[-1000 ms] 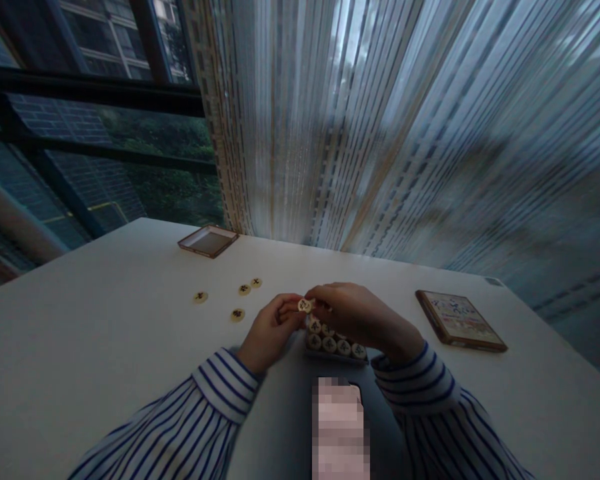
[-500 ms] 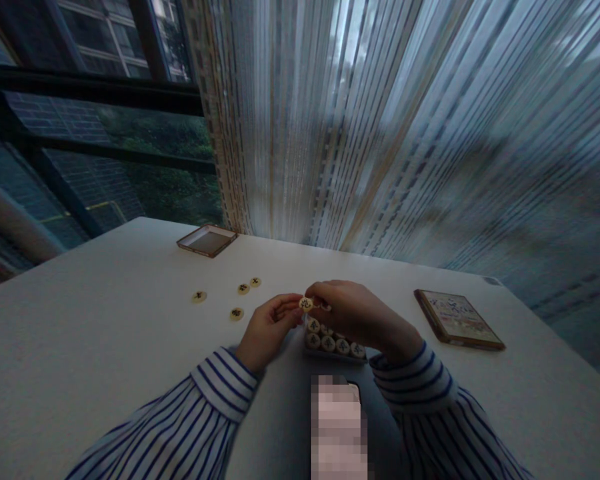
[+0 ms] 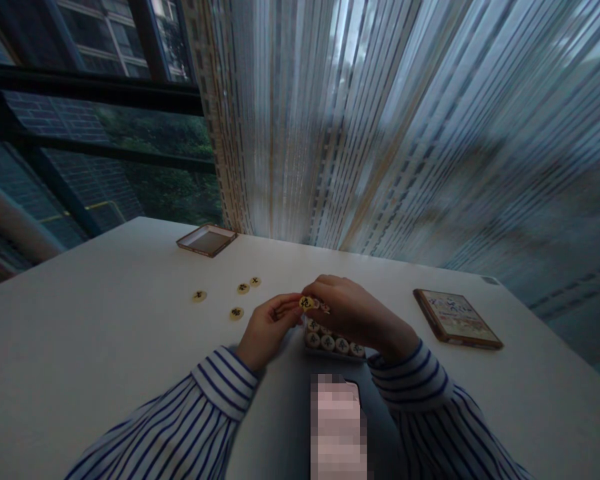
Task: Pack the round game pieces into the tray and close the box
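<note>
Between my two hands is a round wooden piece (image 3: 307,304) with a dark character on its face. The fingers of my left hand (image 3: 270,327) are curled against its left side. My right hand (image 3: 353,310) is closed round its right side, with more pieces showing under its fingers. Just below, a box (image 3: 337,355) holds rows of round pieces (image 3: 327,343), partly hidden by my right hand. Left of my hands, several loose pieces lie on the white table, among them one at the far left (image 3: 199,296) and one nearer (image 3: 237,313).
An open shallow tray (image 3: 210,241) stands at the back left of the white table (image 3: 105,320). A flat printed box (image 3: 459,319) lies to the right. A phone-like object (image 3: 339,427), pixelated, is near the front edge. Behind hangs a striped curtain (image 3: 310,133).
My right hand has shifted slightly up and left over the piece. The piece between my hands has turned a little, and more pieces show beneath my right fingers.
</note>
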Tool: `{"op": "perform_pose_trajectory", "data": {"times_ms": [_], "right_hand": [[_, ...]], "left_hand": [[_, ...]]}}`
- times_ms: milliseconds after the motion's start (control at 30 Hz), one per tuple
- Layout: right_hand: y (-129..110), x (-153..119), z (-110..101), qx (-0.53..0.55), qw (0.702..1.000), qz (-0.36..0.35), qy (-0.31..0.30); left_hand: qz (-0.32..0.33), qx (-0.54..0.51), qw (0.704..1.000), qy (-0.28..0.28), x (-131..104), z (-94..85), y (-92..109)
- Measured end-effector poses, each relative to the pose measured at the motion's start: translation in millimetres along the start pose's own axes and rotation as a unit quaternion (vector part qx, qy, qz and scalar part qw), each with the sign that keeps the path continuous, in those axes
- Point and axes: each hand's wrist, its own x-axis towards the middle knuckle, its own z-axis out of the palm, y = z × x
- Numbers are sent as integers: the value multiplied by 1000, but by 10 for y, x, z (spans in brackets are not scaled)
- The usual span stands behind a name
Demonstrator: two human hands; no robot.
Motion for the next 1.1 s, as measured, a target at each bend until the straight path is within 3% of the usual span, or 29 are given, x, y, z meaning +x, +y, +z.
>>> {"op": "perform_pose_trajectory", "data": {"times_ms": [233,533,1100], "right_hand": [[4,-16,-43,-27,999,10,-24],[232,-67,-51,-87,988,103,-78],[331,-46,84,-73,980,91,-160]], "left_hand": [[-7,24,1000,9,-9,4,5],[10,107,993,40,8,-21,-6],[18,151,987,56,10,-53,-21]]}}
